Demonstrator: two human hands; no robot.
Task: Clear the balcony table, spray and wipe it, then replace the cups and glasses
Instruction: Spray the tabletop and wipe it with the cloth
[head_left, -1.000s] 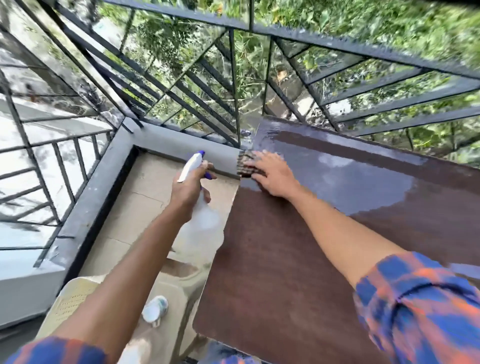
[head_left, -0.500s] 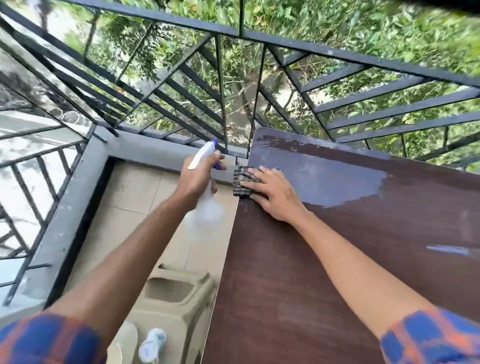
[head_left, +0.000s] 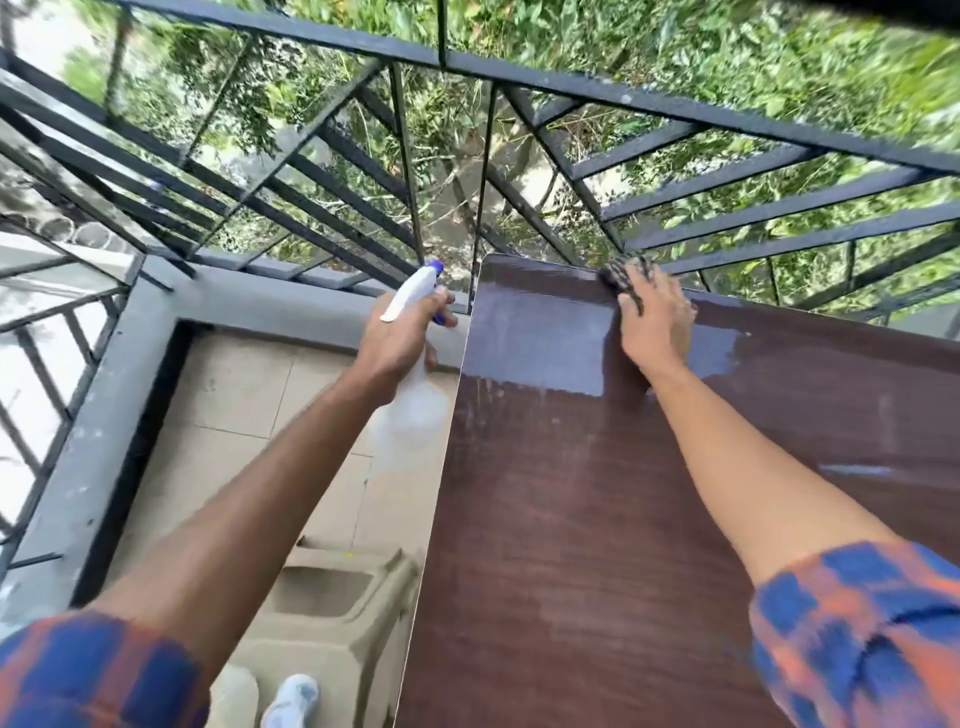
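On a railed balcony, a person's left hand (head_left: 400, 338) is closed around a translucent spray bottle (head_left: 415, 364) held off the table's left edge, while the right hand (head_left: 655, 317) lies flat, fingers spread, pressing a dark cloth (head_left: 621, 273) onto the far edge of the brown table (head_left: 597, 519). The top looks cleared and its far strip shines wet, suggesting wiping is under way, with the cups and glasses not yet replaced and out of sight. No readable writing shows anywhere.
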